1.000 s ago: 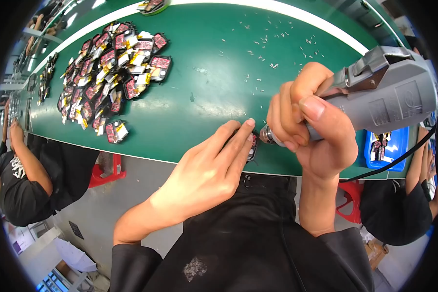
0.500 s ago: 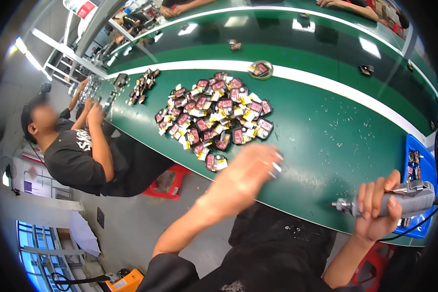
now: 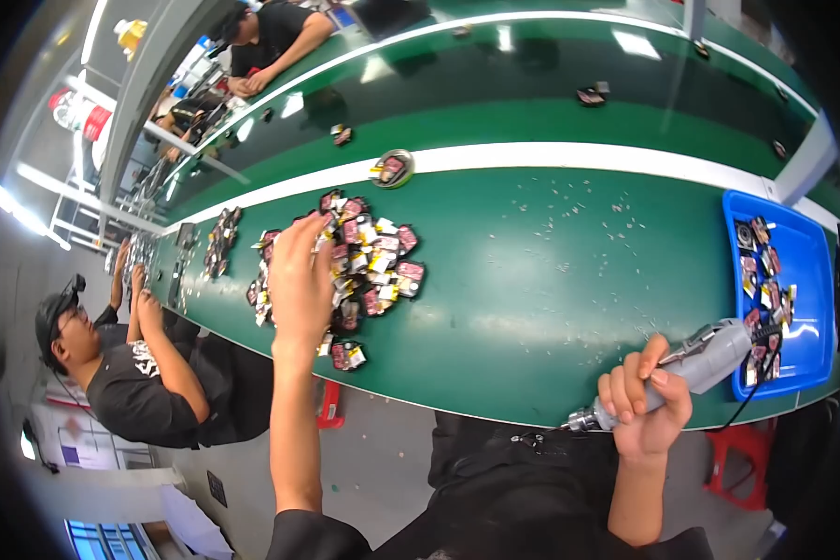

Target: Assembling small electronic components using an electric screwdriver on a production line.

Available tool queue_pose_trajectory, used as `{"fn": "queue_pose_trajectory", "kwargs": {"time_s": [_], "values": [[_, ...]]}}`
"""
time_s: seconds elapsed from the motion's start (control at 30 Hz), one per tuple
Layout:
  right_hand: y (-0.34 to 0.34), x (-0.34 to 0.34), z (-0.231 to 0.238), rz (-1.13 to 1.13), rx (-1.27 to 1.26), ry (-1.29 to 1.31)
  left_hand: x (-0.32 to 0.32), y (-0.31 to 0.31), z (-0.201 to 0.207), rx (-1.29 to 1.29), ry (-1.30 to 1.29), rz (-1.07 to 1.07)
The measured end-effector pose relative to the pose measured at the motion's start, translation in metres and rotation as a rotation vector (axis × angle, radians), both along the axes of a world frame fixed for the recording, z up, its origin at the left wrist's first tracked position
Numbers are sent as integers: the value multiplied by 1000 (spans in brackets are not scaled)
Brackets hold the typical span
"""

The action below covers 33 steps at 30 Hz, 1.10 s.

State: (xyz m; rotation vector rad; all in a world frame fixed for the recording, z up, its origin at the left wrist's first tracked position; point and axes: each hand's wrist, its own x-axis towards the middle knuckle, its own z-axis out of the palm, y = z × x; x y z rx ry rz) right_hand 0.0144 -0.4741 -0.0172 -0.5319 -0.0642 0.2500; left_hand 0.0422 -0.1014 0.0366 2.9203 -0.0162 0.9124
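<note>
In my right hand (image 3: 646,397) is a grey electric screwdriver (image 3: 709,359), fingers wrapped round its body. Its metal tip points left, just over the table's near edge, and a black cord hangs from its rear end. My left hand (image 3: 301,280) reaches over a heap of small black units (image 3: 373,252) with reddish faces and white and yellow labels. Its fingers are stretched out over the heap, and I see nothing held in them; what lies under the palm is hidden.
A blue tray (image 3: 817,373) with several such units stands at the right. A round dish (image 3: 392,168) with a unit in it sits by the white strip. Tiny pale bits (image 3: 579,224) are scattered over the green table (image 3: 504,345). To the left sits a co-worker (image 3: 149,373).
My left hand has moved left and away from me, from beside the heap to over it. The screwdriver has tilted, its rear end higher. My view has shifted to the right.
</note>
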Motion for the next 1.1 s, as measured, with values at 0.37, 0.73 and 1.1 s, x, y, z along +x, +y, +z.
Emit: {"fn": "queue_pose_trajectory", "kwargs": {"time_s": [0.37,0.73,1.1], "values": [[-16,-3,-10,122,143,-10,59,-122,-35,8,209,-432],[-19,-2,-11,129,101,-13,68,-121,-40,175,203,-473],[-16,-2,-11,133,113,-32,68,-122,-39,181,200,-456]]}}
